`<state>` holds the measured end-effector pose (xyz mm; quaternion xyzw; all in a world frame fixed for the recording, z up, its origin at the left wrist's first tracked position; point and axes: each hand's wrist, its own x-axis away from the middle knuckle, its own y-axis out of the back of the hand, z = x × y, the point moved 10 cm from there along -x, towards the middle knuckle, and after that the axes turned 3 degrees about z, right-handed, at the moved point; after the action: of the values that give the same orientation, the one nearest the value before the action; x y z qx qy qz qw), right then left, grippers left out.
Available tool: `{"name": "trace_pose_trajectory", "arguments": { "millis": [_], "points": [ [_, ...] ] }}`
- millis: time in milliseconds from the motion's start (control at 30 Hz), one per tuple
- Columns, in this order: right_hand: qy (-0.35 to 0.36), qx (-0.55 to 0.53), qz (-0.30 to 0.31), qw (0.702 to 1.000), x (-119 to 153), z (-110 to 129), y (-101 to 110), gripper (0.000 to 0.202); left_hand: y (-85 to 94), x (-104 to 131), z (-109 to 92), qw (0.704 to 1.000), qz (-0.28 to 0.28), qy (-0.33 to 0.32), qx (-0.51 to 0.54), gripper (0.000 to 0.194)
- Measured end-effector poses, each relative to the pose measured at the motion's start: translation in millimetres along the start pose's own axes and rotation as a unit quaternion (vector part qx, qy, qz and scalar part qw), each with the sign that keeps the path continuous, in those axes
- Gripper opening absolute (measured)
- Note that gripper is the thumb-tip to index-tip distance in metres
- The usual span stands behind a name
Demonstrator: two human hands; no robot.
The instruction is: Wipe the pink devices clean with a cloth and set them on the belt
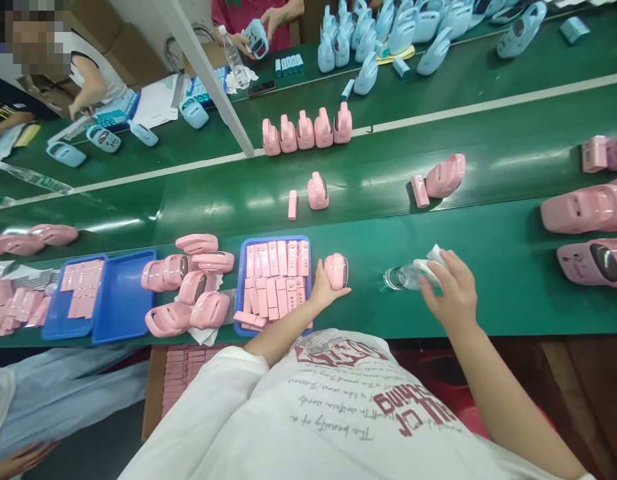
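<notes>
My left hand (324, 288) is closed round a pink rounded device (336, 271) with a dark end panel, at the right side of a blue tray (309, 293) of small pink boxes (271, 297). On the right, my right hand (453, 290) pinches a crumpled white tissue (432, 262). Beside that hand, a clear bottle (404, 277) lies on its side on the green table, its far end pointing left; the hand and tissue partly cover its near end.
Pink devices (193, 287) are piled left of the tray, near an empty-looking blue tray (123, 293). Larger pink devices (583, 208) lie at the far right. A pink device (317, 191) stands on the belt (238, 203). People work across, beyond a white post (208, 73).
</notes>
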<state>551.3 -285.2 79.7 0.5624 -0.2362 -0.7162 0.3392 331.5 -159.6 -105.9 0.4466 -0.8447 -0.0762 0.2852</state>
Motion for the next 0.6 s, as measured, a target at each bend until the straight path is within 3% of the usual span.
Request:
{"name": "trace_pose_trajectory", "arguments": {
  "millis": [133,233,367,467,600],
  "points": [
    [-0.028,-0.003,-0.072,0.997,13,-12,-3,0.025,0.4,7,0,0.996,-0.074,-0.034,0.044,0.103],
    [-0.076,-0.015,-0.109,0.991,13,-28,-4,0.014,8.2,4,-4,0.995,-0.084,-0.031,0.052,0.093],
    [-0.174,-0.007,-0.148,0.973,8,-55,6,0.021,27.0,3,-15,0.997,-0.074,-0.005,0.026,0.072],
    [-0.265,-0.052,-0.248,0.930,20,-84,28,0.026,31.8,11,-37,0.997,-0.041,-0.048,-0.038,0.068],
    [-0.356,-0.185,-0.388,0.830,56,-137,46,0.044,40.6,39,-78,0.974,-0.063,-0.194,-0.100,0.068]
  ]
}}
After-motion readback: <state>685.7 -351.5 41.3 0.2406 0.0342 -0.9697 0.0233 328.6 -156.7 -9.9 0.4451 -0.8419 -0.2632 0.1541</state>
